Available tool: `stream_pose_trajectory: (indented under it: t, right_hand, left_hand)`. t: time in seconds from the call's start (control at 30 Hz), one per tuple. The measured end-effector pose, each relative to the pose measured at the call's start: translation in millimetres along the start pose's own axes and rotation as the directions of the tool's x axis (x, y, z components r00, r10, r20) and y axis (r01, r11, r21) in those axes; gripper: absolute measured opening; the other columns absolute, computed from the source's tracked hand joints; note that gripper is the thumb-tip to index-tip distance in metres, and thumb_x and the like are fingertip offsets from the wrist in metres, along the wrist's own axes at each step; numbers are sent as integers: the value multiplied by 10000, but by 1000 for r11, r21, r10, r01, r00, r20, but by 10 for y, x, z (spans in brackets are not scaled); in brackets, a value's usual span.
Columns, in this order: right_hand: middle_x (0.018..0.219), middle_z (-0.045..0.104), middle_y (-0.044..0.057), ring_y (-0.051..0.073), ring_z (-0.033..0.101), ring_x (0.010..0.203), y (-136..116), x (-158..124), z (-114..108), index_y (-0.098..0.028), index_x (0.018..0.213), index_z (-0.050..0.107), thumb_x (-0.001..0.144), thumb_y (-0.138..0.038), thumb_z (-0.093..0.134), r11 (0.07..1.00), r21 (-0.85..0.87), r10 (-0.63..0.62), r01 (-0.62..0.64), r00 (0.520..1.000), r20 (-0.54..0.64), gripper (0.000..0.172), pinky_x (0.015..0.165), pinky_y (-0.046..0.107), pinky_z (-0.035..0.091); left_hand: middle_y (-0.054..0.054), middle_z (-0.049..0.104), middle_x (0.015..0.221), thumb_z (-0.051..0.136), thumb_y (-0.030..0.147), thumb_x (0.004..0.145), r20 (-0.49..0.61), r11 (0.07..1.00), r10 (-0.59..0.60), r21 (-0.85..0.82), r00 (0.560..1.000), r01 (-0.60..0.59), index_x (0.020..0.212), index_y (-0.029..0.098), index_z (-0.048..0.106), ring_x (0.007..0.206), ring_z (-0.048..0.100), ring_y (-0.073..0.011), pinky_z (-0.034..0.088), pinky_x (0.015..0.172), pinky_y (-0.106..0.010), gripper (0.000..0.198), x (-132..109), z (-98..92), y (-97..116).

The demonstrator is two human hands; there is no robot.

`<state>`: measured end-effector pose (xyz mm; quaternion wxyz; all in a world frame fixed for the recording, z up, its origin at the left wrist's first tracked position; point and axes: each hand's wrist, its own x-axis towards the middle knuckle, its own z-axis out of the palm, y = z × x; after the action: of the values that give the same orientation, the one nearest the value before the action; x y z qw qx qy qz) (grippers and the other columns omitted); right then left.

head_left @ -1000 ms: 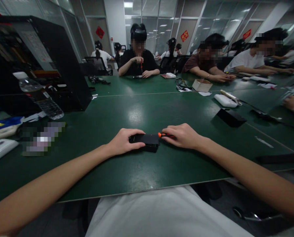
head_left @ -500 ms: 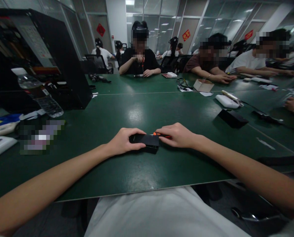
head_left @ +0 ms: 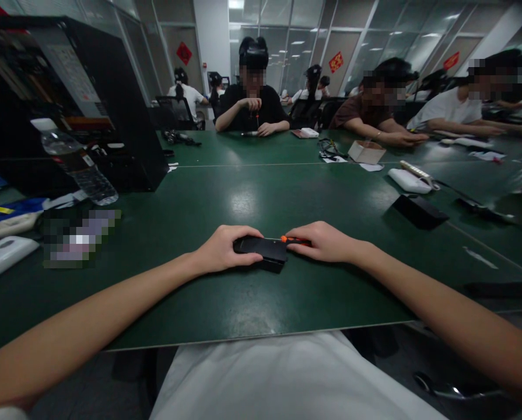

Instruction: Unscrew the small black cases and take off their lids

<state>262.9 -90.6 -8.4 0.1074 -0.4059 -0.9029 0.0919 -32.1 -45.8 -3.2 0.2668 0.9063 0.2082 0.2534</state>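
My left hand (head_left: 219, 251) wraps its thumb and fingers around the left part of a small black box (head_left: 270, 252), which lies on the green table. At the box's right end, my right hand (head_left: 324, 242) is closed around the orange-and-black handle of a screwdriver (head_left: 296, 240). The handle points left towards the far edge of the box. A thin light line runs along that edge, and I cannot tell whether it is the screwdriver's shaft. The fingers of my right hand partly hide the handle.
A black cabinet (head_left: 125, 111) stands at the left, with a water bottle (head_left: 83, 166) leaning before it. A second black box (head_left: 420, 211), a white device (head_left: 410, 181) and a small carton (head_left: 366, 153) lie at the right. A co-worker (head_left: 254, 105) sits opposite.
The whole view has shifted slightly, with everything appearing farther right. My right hand and the screwdriver have drawn a little to the right relative to the box. My left hand keeps its grip.
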Motion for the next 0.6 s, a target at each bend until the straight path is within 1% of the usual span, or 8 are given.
stream_pose_trajectory:
  t: [0.1,0.27,0.33,0.4,0.5,0.57,0.6]
  right_hand:
    - [973,757,97,213,698,822,122,-50,-47,-168,1127,713,1009,-409,489,996,-77,34,-37,999,-43,349,726,308,472]
    - [1014,766,93,216,719,873,225,-78,-67,-167,1127,709,985,-350,532,988,-99,104,-118,985,-135,291,770,320,514]
    - [1028,763,96,221,717,897,211,-72,-53,-165,1144,702,986,-353,534,985,-100,121,-138,980,-155,297,779,326,521]
    - [1051,752,101,226,713,899,170,-64,-33,-170,1159,694,989,-376,536,976,-148,134,-159,976,-169,310,758,326,517]
    - [1094,720,122,215,695,799,70,-61,-13,-170,1176,682,1006,-418,503,930,-287,164,-227,960,-229,350,646,310,479]
    - [1095,702,127,203,682,786,-7,-68,-14,-163,1164,681,1024,-432,467,929,-296,130,-223,944,-303,371,642,306,473]
    - [1075,698,123,201,679,802,-46,-73,-19,-158,1156,681,1027,-444,461,948,-258,91,-185,938,-336,384,666,306,483]
  left_hand:
    - [-55,762,966,769,405,819,-4,1000,3,-9,1000,-3,1106,143,724,820,692,-179,507,770,-260,392,0,10,-8]
    - [-59,764,988,768,424,824,-24,1000,-19,-9,1000,19,1103,152,723,842,695,-190,506,757,-263,392,10,35,-5]
    - [-64,766,1000,765,425,825,-29,1000,-29,-4,999,29,1099,154,722,856,698,-196,508,763,-268,387,13,43,10]
    - [-70,766,1019,764,420,827,-33,999,-33,2,999,33,1105,152,720,872,701,-200,512,778,-272,389,14,49,26]
    - [-71,766,1021,765,411,826,-38,999,-34,7,999,34,1106,147,719,873,701,-200,516,785,-273,387,14,59,38]
    - [-68,766,1023,763,408,828,-42,1000,-28,1,999,28,1108,149,717,881,702,-200,520,797,-275,384,13,66,39]
    - [-65,765,1024,762,408,830,-44,1000,-23,-3,999,23,1110,151,716,884,702,-199,520,803,-275,382,12,68,37]
